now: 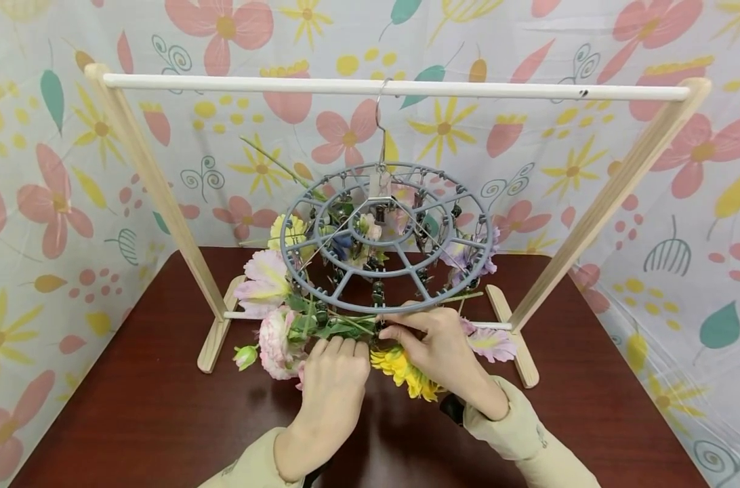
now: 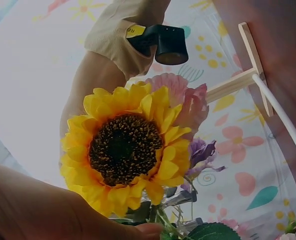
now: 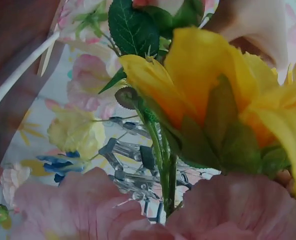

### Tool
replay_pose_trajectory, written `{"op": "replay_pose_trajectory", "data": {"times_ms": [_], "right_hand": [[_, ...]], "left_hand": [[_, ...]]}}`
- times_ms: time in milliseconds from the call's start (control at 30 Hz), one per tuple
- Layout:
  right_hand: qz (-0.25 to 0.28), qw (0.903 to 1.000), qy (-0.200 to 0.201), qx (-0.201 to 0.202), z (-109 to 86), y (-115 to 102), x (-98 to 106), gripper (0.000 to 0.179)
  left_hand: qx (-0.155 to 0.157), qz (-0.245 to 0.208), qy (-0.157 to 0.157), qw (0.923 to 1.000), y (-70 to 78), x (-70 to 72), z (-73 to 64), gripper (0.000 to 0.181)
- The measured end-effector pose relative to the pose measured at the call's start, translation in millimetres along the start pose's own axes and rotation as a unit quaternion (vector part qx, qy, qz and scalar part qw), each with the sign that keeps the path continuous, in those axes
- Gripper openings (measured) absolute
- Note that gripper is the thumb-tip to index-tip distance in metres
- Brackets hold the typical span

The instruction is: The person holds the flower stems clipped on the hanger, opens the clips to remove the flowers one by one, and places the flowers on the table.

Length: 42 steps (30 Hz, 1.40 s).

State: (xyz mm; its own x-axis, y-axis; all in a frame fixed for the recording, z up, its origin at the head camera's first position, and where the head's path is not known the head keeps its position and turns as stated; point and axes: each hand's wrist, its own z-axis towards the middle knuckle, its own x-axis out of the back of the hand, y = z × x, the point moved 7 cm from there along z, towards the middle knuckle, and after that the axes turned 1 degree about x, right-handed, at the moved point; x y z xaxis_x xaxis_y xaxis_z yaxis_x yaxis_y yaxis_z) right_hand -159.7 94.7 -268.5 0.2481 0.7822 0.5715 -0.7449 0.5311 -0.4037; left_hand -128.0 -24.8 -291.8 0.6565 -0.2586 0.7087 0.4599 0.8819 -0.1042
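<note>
A grey round clip hanger (image 1: 370,309) hangs at the centre, with artificial flowers clipped around it. My left hand (image 1: 336,379) is below its front edge, fingers curled round a green stem under the yellow sunflower (image 2: 125,150). From the right, my right hand (image 1: 443,346) reaches under the ring, thumb and index finger pinching at a small dark clip (image 1: 379,324). The sunflower's head lies between the hands, its petals close below the right hand. A pink-white flower (image 1: 280,344) hangs just left of the left hand. The clip's jaws are mostly hidden by the fingers.
A wooden stand with a white crossbar (image 1: 236,84) carries the hanger, its feet (image 1: 214,342) resting on the dark red table (image 1: 132,413). Purple flowers (image 1: 488,342) hang at the right, pink-yellow petals (image 1: 261,281) at the left. A flower-patterned cloth (image 1: 59,203) stands behind.
</note>
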Motion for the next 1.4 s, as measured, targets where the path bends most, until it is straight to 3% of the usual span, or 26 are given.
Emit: {"op": "replay_pose_trajectory", "data": {"times_ms": [267, 467, 567, 733, 967, 1267, 1400], "right_hand": [[0.012, 0.9999, 0.012, -0.001, -2.3, 2, 4, 0.030], [0.000, 0.9997, 0.016, -0.016, -4.9, 5, 7, 0.028], [-0.012, 0.9996, 0.019, -0.015, -5.8, 5, 8, 0.029], [-0.009, 0.9996, 0.021, -0.016, -4.7, 4, 12, 0.033], [-0.017, 0.9984, 0.011, -0.052, -4.5, 8, 17, 0.032], [-0.020, 0.9973, -0.012, -0.070, -8.3, 16, 12, 0.026], [-0.021, 0.9972, -0.014, -0.070, -8.8, 16, 13, 0.022]], "left_hand": [[-0.004, -0.030, -0.008, 0.9995, -5.4, -1.9, -12.0, 0.027], [-0.008, -0.039, -0.018, 0.9990, -9.8, -4.3, -21.4, 0.043], [-0.006, -0.043, -0.016, 0.9989, -11.9, -4.2, -25.0, 0.042], [-0.010, -0.027, -0.006, 0.9996, -17.1, -2.7, -31.0, 0.038], [-0.008, -0.012, 0.009, 0.9998, -32.9, -2.0, -44.4, 0.028], [0.003, 0.006, -0.024, 0.9997, -53.9, -8.5, -63.8, 0.029], [-0.001, 0.028, -0.024, 0.9993, -63.0, -12.9, -70.6, 0.018]]}}
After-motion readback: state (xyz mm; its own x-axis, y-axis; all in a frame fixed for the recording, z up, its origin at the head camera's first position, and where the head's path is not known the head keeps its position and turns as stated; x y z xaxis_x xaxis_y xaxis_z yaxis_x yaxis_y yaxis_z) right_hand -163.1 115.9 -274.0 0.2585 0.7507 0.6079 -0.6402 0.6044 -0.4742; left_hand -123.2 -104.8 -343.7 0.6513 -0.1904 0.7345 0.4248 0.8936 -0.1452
